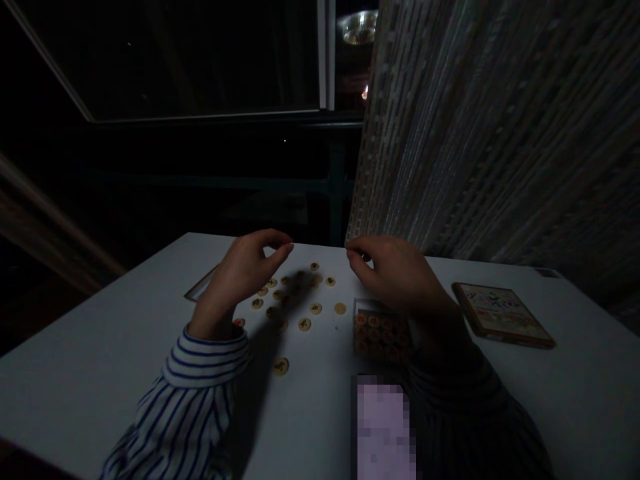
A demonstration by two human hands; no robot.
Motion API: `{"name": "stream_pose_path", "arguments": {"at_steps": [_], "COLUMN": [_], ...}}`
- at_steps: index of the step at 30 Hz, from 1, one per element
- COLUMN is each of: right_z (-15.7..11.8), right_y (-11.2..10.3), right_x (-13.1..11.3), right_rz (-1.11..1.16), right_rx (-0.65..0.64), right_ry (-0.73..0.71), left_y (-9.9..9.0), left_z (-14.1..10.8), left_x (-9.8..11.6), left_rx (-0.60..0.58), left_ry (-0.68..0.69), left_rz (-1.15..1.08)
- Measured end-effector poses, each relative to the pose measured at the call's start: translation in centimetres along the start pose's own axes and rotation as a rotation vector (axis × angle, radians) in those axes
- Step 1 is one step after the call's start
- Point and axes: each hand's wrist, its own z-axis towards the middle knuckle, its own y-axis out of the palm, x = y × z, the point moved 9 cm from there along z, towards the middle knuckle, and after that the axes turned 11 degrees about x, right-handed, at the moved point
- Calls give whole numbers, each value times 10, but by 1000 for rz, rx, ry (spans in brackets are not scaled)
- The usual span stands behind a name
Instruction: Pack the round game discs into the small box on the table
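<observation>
My left hand (pixel 253 263) hovers above the white table, its thumb and fingertips pinched together with nothing visible between them. Opposite it, my right hand (pixel 393 270) is also raised in a pinch, and no object shows at its fingertips. Loose round xiangqi pieces lie scattered below and between the hands, among them a piece (pixel 305 325), a nearer piece (pixel 281 366) and a blank-faced piece (pixel 340 309). Under my right wrist stands an open box (pixel 356 327) with rows of red-marked pieces, partly hidden by the forearm. A shallow tray or lid (pixel 197 290) is half covered by my left wrist.
A flat case with a printed top (pixel 505 313) lies at the right on the white table (pixel 90 360). Near the front edge is a phone with a blurred screen (pixel 385 427). Behind the table hang string curtains (pixel 425 133) beside a dark window and railing.
</observation>
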Motion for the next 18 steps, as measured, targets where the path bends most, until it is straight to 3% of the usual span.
{"name": "stream_pose_path", "arguments": {"at_steps": [5,9,11,15,18], "right_z": [2,2,2,2,2], "right_y": [2,3,3,7,11], "right_x": [-1,-3,-3,-3,-3], "right_rz": [8,15,10,-16,-30], "right_rx": [-12,8,16,-6,-32], "right_ry": [-3,-23,-25,-26,-21], "left_y": [9,29,42,68,77], "left_z": [-14,-38,-51,-69,-72], "left_x": [-43,-73,-78,-67,-68], "left_rx": [93,40,-32,-199,-252], "left_ry": [-96,-161,-153,12,34], "left_rz": [-6,-3,42,78,118]}}
